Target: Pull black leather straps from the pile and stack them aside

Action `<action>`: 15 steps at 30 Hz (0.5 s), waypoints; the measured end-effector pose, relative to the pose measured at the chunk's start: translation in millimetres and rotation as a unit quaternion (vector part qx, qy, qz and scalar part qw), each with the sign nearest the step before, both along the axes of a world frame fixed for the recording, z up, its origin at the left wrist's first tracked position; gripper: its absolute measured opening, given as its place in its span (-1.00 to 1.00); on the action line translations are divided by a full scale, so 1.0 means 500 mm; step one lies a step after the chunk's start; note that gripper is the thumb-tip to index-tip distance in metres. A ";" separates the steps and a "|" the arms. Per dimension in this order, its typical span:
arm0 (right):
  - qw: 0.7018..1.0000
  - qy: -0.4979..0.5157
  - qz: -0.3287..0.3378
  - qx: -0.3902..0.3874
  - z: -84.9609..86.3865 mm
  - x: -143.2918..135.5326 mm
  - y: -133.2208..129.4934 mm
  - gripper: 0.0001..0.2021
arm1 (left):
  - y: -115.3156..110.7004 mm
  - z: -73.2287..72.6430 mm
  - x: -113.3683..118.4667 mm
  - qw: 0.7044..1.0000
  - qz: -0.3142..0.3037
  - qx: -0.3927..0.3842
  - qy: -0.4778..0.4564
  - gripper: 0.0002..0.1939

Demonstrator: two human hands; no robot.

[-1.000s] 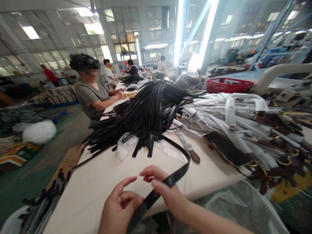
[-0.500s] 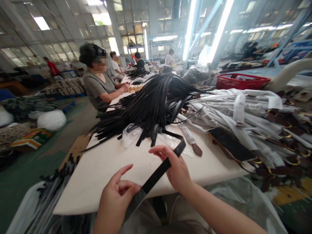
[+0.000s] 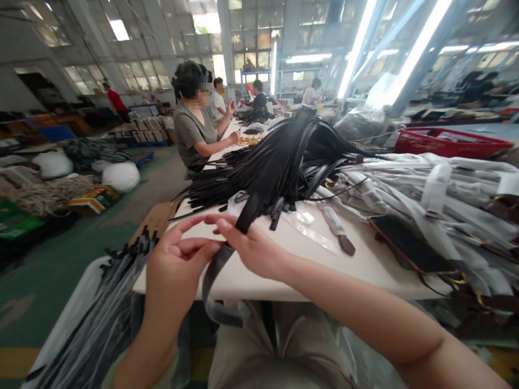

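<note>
A long flat black strap point(image 3: 217, 275) runs between my hands, and its lower end curls down past the table edge. My right hand point(image 3: 259, 251) is closed around the strap at mid-length, with its upper part sticking out above the fingers. Thumb and fingers of my left hand point(image 3: 172, 270) pinch at the strap's edge just beside the right fingertips. Behind them a large heap of black straps point(image 3: 279, 156) lies over the table point(image 3: 251, 283), partly hiding where the held strap's upper end stops.
White-wrapped straps with brown tips point(image 3: 389, 178) cover the right side, with a phone point(image 3: 413, 246) in front and a red basket point(image 3: 450, 143) behind. More straps in clear wrap point(image 3: 101, 313) lie lower left. A co-worker point(image 3: 194, 124) sits at the table's left side.
My right hand has moved left and closer to my left hand, which has risen. The stretched strap now hangs in a curl. My view has turned left.
</note>
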State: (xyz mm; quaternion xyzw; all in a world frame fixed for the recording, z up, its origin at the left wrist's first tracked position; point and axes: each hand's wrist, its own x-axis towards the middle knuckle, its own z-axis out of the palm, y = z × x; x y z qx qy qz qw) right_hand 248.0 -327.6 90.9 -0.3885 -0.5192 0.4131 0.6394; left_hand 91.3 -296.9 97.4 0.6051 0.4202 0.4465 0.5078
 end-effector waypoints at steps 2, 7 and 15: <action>0.997 -0.053 0.053 -0.010 -0.008 -0.036 0.013 -0.52 | 0.004 0.014 -0.009 0.998 0.030 0.048 -0.003 -0.39; 0.999 0.011 0.005 0.032 0.017 -0.046 0.030 -0.62 | 0.009 0.021 -0.049 0.984 0.109 0.107 0.088 -0.46; 0.985 -0.070 -0.127 0.096 0.054 -0.058 0.039 -0.49 | 0.013 0.035 -0.080 0.968 0.154 0.156 0.122 -0.53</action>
